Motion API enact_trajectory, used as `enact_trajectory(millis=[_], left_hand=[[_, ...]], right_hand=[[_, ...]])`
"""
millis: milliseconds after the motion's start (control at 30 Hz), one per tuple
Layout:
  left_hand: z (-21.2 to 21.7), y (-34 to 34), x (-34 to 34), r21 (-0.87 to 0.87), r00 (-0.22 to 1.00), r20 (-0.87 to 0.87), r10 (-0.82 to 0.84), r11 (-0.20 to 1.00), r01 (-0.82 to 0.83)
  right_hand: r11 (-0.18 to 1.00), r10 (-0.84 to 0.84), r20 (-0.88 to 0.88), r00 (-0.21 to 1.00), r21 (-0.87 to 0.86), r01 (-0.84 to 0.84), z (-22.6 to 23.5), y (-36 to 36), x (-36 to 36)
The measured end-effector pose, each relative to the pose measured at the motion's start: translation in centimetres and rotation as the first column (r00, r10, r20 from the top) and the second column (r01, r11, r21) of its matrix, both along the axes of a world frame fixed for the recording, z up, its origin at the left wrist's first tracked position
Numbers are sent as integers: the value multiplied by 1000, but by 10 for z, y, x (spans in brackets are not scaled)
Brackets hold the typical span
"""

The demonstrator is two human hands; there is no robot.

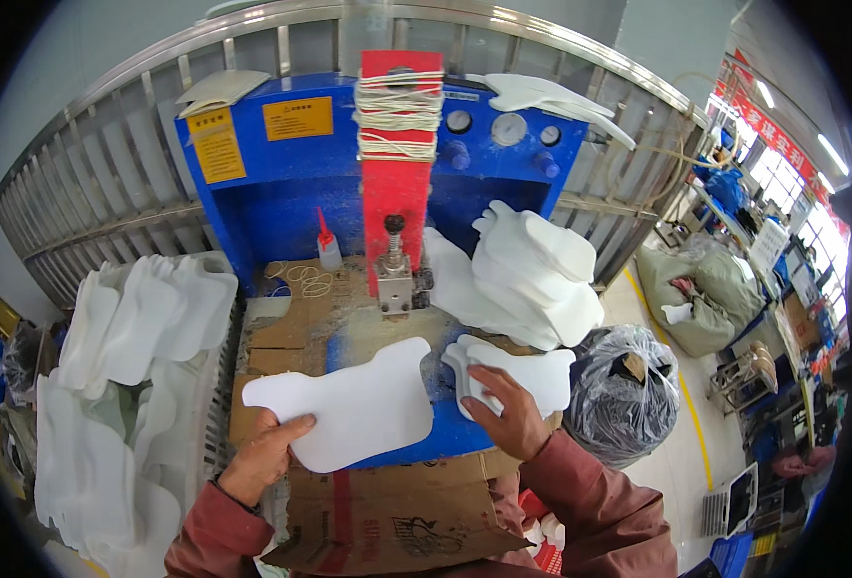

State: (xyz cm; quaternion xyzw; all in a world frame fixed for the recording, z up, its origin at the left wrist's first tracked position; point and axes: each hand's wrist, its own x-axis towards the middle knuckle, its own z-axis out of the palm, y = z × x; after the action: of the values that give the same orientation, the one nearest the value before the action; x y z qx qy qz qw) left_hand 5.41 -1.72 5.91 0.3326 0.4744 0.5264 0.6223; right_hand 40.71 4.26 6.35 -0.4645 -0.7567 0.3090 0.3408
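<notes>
My left hand (pixel 270 451) grips a flat white cut-out panel (pixel 359 409) by its lower left edge, thumb on top and fingers beneath. The panel has a wavy outline and lies tilted in front of the red machine arm (pixel 394 202). To its right, my right hand (pixel 505 409) is over a small pile of similar white panels (pixel 542 371), with thumb and fingers apart. Whether its fingertips press on the pile is hard to make out. A metal machine head (pixel 397 289) with a spring sits at the lower end of the red arm, just beyond the held panel.
A larger heap of white panels (pixel 542 275) stands behind the small pile. More fill a crate (pixel 222 385) at left. A blue machine body (pixel 301 164) with gauges spans the back, near a red-tipped bottle (pixel 330 250). Cardboard (pixel 387 515) covers my lap; a black plastic bag (pixel 624 395) stands at right.
</notes>
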Motion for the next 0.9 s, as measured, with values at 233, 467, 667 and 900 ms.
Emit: enact_trajectory(millis=[233,467,667,900], left_hand=[[13,-5,-10,-79,997,-70,-33,997,28],[7,5,-26,34,956,-293,-1,999,11],[18,4,-38,98,979,-198,46,995,-27],[22,7,-43,73,975,-220,33,997,-17]], right_hand=[[643,-115,-560,821,-672,-368,-31,32,-44],[807,-57,-544,837,-520,-282,-26,43,-76],[795,-62,-536,842,-537,-283,-19,55,-93],[765,-70,-606,792,-543,-347,-21,55,-102]])
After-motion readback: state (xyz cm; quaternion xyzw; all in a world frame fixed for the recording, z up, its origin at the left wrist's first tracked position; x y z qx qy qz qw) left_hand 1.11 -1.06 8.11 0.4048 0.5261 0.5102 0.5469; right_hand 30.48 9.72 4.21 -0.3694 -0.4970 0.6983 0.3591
